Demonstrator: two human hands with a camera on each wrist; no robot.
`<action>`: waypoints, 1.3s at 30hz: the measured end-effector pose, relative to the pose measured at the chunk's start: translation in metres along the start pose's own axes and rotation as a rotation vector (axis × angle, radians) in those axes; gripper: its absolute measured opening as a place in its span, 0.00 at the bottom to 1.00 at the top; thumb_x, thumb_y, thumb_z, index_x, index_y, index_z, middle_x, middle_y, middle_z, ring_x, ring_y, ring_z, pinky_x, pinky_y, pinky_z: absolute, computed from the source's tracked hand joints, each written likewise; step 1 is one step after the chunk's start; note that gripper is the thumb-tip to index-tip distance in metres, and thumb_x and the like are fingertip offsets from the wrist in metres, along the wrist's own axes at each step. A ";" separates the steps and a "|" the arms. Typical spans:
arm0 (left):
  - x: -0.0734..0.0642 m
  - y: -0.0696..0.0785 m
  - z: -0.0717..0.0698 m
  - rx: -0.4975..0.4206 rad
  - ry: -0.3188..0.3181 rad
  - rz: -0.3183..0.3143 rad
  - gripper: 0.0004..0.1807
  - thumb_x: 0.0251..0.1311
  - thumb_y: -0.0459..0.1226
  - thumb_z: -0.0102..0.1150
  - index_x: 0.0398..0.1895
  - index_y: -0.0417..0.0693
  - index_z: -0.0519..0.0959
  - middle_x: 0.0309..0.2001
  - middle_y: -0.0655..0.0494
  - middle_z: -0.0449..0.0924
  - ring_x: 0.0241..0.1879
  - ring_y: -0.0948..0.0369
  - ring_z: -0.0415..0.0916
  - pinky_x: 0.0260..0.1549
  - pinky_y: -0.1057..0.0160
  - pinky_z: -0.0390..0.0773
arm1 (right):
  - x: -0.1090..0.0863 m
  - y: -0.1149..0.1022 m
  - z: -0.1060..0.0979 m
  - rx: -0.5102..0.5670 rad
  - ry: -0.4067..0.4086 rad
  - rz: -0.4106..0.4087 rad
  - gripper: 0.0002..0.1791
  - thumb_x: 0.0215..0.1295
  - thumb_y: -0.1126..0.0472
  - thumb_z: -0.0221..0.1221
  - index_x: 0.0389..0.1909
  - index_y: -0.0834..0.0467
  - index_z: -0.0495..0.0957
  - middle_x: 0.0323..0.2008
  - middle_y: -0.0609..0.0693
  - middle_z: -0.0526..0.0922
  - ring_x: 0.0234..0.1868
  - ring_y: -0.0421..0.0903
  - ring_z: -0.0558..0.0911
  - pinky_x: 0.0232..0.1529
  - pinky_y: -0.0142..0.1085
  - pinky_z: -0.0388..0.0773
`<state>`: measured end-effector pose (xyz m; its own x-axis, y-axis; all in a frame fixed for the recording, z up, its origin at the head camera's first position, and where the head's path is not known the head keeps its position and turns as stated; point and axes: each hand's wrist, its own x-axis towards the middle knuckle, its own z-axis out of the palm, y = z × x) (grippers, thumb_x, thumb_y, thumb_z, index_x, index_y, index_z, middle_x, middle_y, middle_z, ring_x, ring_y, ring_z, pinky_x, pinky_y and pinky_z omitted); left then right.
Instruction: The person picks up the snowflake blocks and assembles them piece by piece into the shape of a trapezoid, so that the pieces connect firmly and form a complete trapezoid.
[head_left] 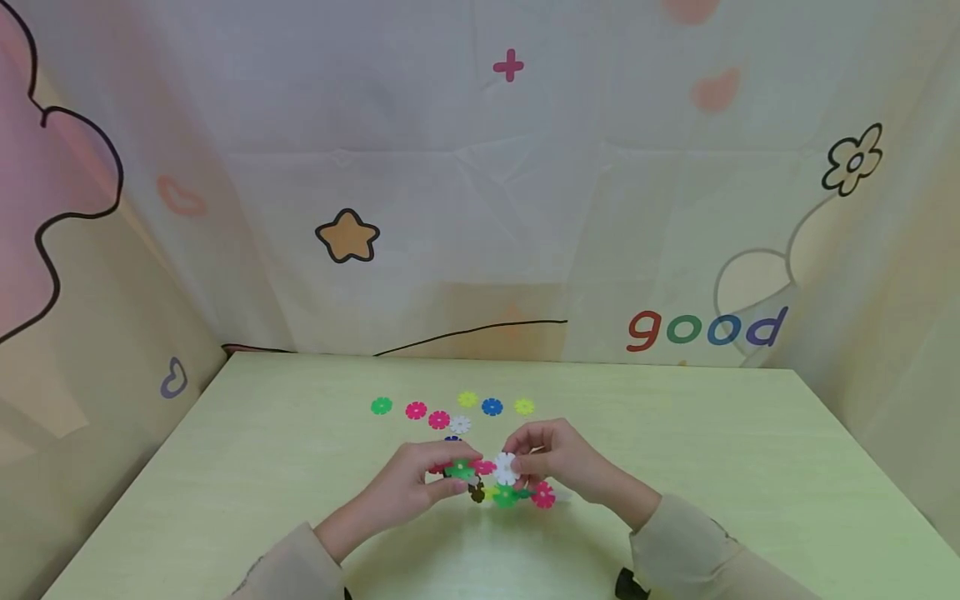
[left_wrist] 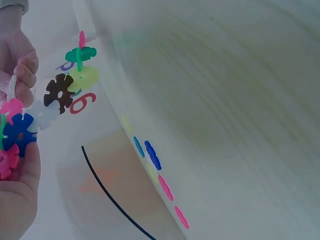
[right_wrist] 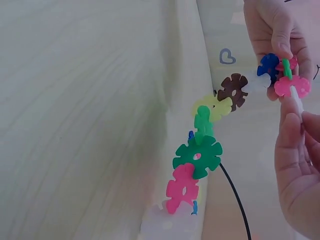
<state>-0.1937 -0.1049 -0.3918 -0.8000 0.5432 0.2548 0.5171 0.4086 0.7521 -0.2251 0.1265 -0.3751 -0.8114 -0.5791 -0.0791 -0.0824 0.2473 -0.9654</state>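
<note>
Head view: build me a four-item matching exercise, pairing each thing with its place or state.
1. Left hand
2. Right hand
3. Loose green plastic flower-shaped disc
4. Loose white plastic flower-shaped disc

A. Leftmost among the loose discs
B. Pinching a white disc
C. Holding a green disc joined to others
D. Just right of a loose pink disc

1-C; 2-B; 3-A; 4-D

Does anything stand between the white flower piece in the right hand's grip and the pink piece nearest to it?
Nothing visible does: in the right wrist view, the white piece's edge appears to meet the pink piece directly.
</note>
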 end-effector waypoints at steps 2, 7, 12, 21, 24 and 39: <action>0.000 0.001 0.001 0.029 -0.004 0.021 0.18 0.51 0.32 0.59 0.48 0.53 0.77 0.48 0.59 0.77 0.48 0.62 0.74 0.44 0.70 0.74 | -0.001 0.000 0.001 0.004 0.002 0.010 0.14 0.55 0.64 0.58 0.38 0.71 0.74 0.24 0.48 0.76 0.21 0.40 0.78 0.29 0.34 0.78; -0.001 0.002 0.003 0.106 -0.007 0.086 0.19 0.50 0.33 0.60 0.49 0.49 0.77 0.48 0.55 0.78 0.49 0.60 0.74 0.45 0.68 0.74 | -0.005 0.000 0.003 0.008 0.009 0.026 0.13 0.55 0.65 0.58 0.38 0.71 0.74 0.23 0.48 0.76 0.21 0.40 0.78 0.30 0.35 0.79; -0.002 0.001 0.006 0.151 0.016 0.195 0.20 0.48 0.32 0.61 0.48 0.46 0.77 0.44 0.55 0.80 0.42 0.63 0.77 0.38 0.73 0.76 | -0.008 0.000 0.004 0.017 0.018 0.032 0.13 0.55 0.65 0.58 0.38 0.71 0.75 0.22 0.49 0.77 0.21 0.41 0.78 0.29 0.34 0.79; -0.002 0.004 0.008 0.207 0.044 0.293 0.20 0.48 0.33 0.61 0.48 0.44 0.77 0.43 0.52 0.80 0.36 0.66 0.78 0.33 0.78 0.74 | -0.014 -0.004 0.006 0.060 0.036 0.057 0.13 0.56 0.67 0.57 0.38 0.73 0.74 0.22 0.48 0.77 0.21 0.40 0.78 0.29 0.32 0.78; -0.002 0.004 0.008 0.228 0.051 0.319 0.20 0.47 0.33 0.62 0.47 0.43 0.77 0.43 0.52 0.80 0.35 0.67 0.78 0.33 0.79 0.73 | -0.015 -0.004 0.007 0.100 0.045 0.067 0.13 0.55 0.68 0.57 0.38 0.75 0.73 0.21 0.48 0.77 0.20 0.39 0.78 0.28 0.32 0.78; -0.007 0.006 0.010 0.269 0.000 0.190 0.21 0.51 0.37 0.60 0.51 0.50 0.74 0.47 0.57 0.78 0.45 0.63 0.75 0.42 0.70 0.75 | -0.013 -0.001 0.013 0.161 0.031 0.094 0.14 0.56 0.68 0.56 0.39 0.75 0.73 0.22 0.47 0.78 0.20 0.39 0.79 0.27 0.31 0.78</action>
<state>-0.1820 -0.0988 -0.3954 -0.6817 0.6284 0.3748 0.7187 0.4793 0.5037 -0.2074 0.1236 -0.3762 -0.8287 -0.5347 -0.1656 0.0862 0.1705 -0.9816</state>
